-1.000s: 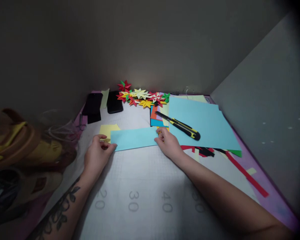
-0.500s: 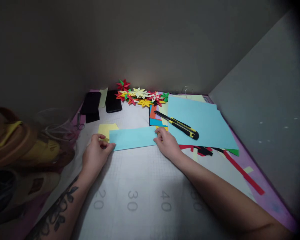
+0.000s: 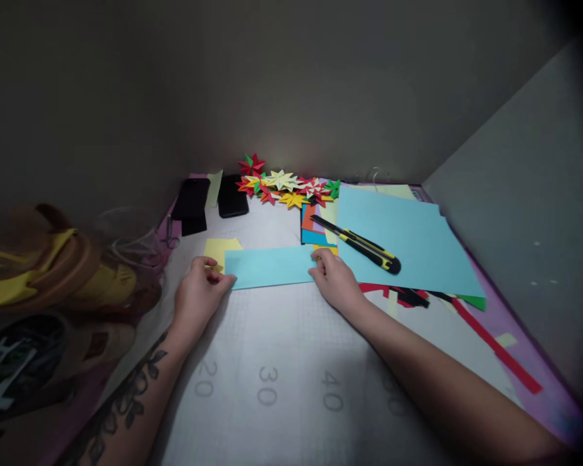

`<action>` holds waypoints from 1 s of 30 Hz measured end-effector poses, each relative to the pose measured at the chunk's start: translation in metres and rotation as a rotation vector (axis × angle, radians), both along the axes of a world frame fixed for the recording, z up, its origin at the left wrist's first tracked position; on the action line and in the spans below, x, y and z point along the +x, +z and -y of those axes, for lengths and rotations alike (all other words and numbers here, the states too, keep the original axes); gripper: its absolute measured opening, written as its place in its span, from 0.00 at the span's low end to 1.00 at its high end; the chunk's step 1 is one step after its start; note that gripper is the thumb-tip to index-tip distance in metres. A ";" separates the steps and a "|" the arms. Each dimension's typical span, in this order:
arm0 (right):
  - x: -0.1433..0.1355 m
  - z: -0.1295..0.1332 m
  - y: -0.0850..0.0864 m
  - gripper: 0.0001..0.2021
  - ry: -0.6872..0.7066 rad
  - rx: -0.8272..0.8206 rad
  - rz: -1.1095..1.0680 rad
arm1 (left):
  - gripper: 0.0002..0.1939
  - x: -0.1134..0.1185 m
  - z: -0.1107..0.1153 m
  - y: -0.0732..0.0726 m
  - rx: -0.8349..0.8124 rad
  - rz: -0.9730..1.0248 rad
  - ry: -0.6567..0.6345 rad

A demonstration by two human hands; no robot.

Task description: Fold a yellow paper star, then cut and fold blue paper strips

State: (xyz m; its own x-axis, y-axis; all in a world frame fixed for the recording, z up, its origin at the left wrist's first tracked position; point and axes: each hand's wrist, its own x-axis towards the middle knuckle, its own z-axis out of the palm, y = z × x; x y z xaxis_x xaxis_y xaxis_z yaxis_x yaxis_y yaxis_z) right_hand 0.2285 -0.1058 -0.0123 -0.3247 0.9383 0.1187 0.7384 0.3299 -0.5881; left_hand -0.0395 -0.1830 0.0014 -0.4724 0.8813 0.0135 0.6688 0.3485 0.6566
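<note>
A light-blue paper strip (image 3: 272, 266) lies lengthwise across the white gridded mat (image 3: 291, 330). At its left end, my left hand (image 3: 201, 291) pinches the edge between thumb and fingers. My right hand (image 3: 335, 279) grips the right end the same way, its curled fingers covering that corner. Partly under the strip's left end is a yellow paper piece (image 3: 216, 251). Just beyond my right hand, a yellow and black utility knife (image 3: 369, 249) rests on large light-blue sheets (image 3: 418, 239).
Folded paper stars (image 3: 282, 181) sit along the back wall, beside two black phones (image 3: 190, 199). Small scissors (image 3: 171, 234) lie at the left, near a brown and yellow bag (image 3: 68, 278). Red paper strips (image 3: 500, 346) and black scraps (image 3: 411, 296) are at the right.
The whole view has shifted, so everything appears further right. Both hands stay on the ends of the blue strip, which keeps its place on the mat.
</note>
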 end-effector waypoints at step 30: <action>-0.001 0.000 0.000 0.09 -0.004 -0.012 0.047 | 0.17 -0.005 -0.001 -0.003 0.035 0.087 -0.023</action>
State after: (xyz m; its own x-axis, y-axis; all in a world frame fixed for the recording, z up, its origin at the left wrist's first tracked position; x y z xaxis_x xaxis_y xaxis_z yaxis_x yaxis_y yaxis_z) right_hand 0.2277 -0.1058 -0.0120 -0.3256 0.9410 0.0920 0.7670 0.3197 -0.5563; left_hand -0.0443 -0.1823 -0.0016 -0.4531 0.8915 0.0042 0.6160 0.3097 0.7243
